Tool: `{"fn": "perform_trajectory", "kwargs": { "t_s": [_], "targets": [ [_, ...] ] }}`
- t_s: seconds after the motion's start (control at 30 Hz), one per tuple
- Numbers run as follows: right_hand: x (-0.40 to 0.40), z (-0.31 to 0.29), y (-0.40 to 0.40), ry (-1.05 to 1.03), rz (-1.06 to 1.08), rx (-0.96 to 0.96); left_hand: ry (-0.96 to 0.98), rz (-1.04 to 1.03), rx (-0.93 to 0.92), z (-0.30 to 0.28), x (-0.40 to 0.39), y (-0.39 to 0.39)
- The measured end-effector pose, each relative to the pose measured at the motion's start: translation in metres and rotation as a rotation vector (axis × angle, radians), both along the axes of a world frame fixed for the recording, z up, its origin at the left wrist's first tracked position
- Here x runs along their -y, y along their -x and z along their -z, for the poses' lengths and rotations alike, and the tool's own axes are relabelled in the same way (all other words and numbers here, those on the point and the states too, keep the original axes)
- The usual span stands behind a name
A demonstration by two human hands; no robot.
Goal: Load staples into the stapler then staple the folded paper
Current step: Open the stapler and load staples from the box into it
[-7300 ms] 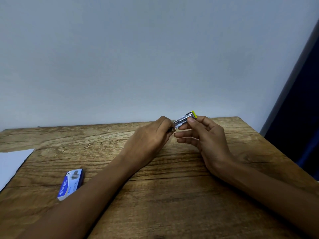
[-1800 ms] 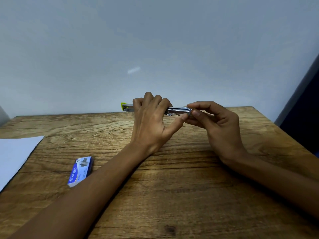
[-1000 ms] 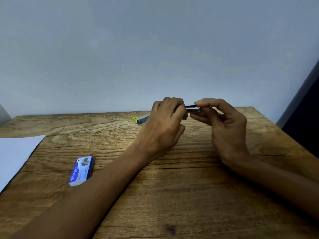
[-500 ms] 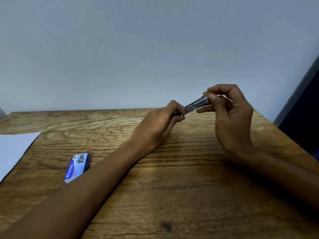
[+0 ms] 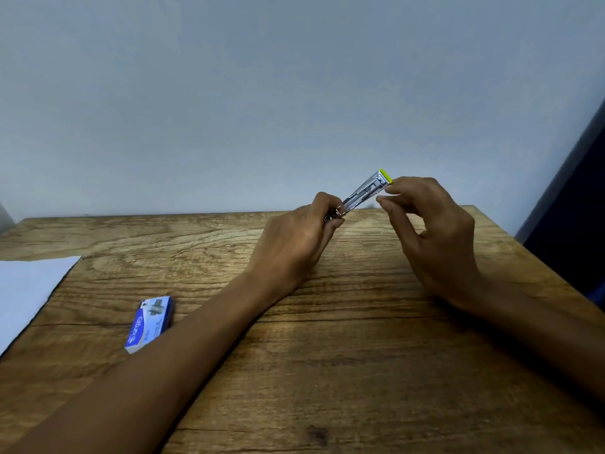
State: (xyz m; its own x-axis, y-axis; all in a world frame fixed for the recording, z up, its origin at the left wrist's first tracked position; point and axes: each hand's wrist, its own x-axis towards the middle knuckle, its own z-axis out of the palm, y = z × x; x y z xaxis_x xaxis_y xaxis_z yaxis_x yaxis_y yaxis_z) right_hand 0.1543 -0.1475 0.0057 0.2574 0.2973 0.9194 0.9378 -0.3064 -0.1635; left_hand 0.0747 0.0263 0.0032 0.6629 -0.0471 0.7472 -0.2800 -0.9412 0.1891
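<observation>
Wooden counter (image 5: 327, 371), grey wall behind. Stapler (image 5: 361, 194) above far edge: left hand (image 5: 294, 244) pinches its lower end; right hand (image 5: 432, 231) beside yellow tip, fingers curled, contact unclear. Staple box (image 5: 150, 323) near left edge. Paper (image 5: 29, 290) at left edge, unstapled. Loading apparently unfinished.

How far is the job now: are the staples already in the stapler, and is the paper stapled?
Nothing looks finished. In hand: the left hand grips the stapler, the right hand at its yellow end. Whether staples are inside cannot be seen. The staple box lies on the table. The paper remains unstapled.
</observation>
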Motion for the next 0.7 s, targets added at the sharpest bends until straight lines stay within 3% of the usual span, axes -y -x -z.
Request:
{"fn": "perform_trajectory", "kwargs": {
  "t_s": [0.37, 0.7],
  "targets": [
    [0.0004, 0.0050, -0.0080, 0.158, 0.188, 0.219, -0.084, 0.025, 0.116, 0.0036, -0.0018, -0.0032],
    [0.0006, 0.0074, -0.0090, 0.188, 0.129, 0.190, -0.079, 0.034, 0.097, 0.0050, -0.0017, -0.0039]
  ]
}}
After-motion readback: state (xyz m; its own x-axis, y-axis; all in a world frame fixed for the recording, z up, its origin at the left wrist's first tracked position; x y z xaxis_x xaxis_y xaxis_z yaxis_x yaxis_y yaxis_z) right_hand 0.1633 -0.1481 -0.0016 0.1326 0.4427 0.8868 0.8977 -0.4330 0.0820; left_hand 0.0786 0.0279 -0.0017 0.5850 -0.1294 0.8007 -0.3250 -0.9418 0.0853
